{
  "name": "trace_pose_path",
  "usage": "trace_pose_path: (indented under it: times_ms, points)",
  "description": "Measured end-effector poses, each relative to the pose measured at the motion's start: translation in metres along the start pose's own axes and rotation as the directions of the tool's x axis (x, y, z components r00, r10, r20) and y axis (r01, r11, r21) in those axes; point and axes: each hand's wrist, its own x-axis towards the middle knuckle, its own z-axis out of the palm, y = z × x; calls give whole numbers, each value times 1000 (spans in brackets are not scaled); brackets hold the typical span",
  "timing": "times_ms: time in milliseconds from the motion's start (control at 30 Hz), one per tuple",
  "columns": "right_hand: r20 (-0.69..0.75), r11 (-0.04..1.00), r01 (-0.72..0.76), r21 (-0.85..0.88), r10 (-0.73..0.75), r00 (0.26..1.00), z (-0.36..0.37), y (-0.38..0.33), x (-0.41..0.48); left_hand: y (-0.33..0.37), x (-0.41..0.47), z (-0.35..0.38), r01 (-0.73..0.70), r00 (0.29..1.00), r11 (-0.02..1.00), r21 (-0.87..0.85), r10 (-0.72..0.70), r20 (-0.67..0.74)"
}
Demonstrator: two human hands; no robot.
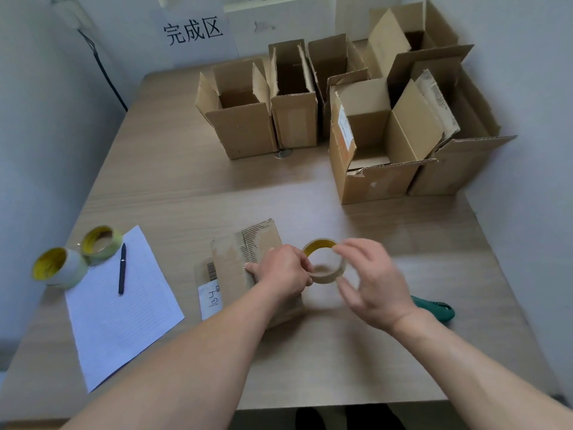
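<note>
A roll of clear packing tape (pixel 326 268) with a yellow core is held above the table, near the front middle. My left hand (pixel 285 271) grips its left side with curled fingers. My right hand (pixel 372 280) holds its right side, fingertips on the top and bottom of the rim. Under my left hand lies a flattened cardboard box (pixel 235 262) with a barcode and a white label reading 134.
Two more tape rolls (pixel 100 242) (pixel 59 266) sit at the left beside a lined paper sheet (pixel 124 311) with a black pen (pixel 122 268). A green cutter (pixel 434 307) lies right of my right wrist. Several open cardboard boxes (pixel 242 107) (pixel 381 141) stand at the back.
</note>
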Motion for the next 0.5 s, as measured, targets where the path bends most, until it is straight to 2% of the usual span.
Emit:
trace_pose_path:
  times_ms: [33, 100, 133, 200, 267, 333, 367, 500]
  points:
    - [-16, 993, -105, -45, 104, 994, -4, 13, -13, -1, 0, 0, -5, 1000, 1000, -18, 5, 8]
    - [63, 918, -310, -247, 334, 940, -8, 38, -43, -2, -1, 0, -18, 1000, 999, -43, 18, 9]
    - [119, 869, -354, -346, 415, 902, -6, 48, -58, -2, -1, 0, -21, 1000, 999, -50, 21, 8]
    - [201, 842, -361, -402, 466, 862, -1, 56, -81, -2, -1, 1, -19, 1000, 998, -67, 19, 1]
    - [208, 844, -430, -320, 506, 837, 2, 49, -96, -3, -1, 0, -12, 1000, 996, -91, 12, 5]
    - [202, 827, -544, -141, 563, 802, 3, 31, -109, -3, -1, 0, -7, 1000, 995, -103, 9, 14]
    - [204, 829, -557, -49, 554, 807, 2, 19, -114, -2, 0, -1, -7, 1000, 995, -104, 9, 13]
    - [314, 892, -427, 147, 367, 876, 10, -29, -103, -4, 1, 0, -4, 999, 993, -120, 8, 31]
